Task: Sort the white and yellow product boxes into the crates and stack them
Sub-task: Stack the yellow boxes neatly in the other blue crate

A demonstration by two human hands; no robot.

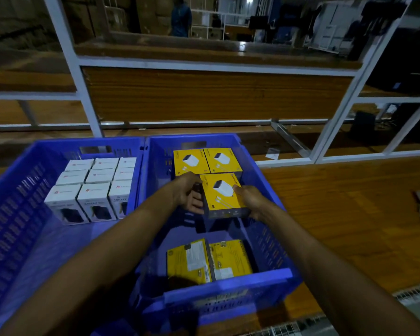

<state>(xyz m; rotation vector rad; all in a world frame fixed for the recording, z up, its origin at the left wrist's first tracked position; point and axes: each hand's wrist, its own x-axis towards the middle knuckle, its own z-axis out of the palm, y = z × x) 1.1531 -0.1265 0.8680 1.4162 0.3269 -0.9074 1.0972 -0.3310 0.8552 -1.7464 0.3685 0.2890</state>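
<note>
Fingers of left hand point(188, 190) and right hand point(251, 202) grasp yellow box point(222, 194) marked "1M"; white boxes point(95, 191) read "HALLEY".

The scene is dimly lit, with a cool blue cast. The brightest light is seen at 12 to 1 o'clock, where a white light patch point(249, 0) is blown out and is mirrored as a glint on the wooden ledge point(240, 46). The yellow box point(224, 194) at centre is rendered best lit and sharpest; a dark shadow is cast beneath it inside the right blue crate point(228, 283). The white rack bars point(70, 57) are bowed toward the edges by lens distortion. The forearms point(112, 246) at 6 to 8 o'clock are rendered soft.
</note>
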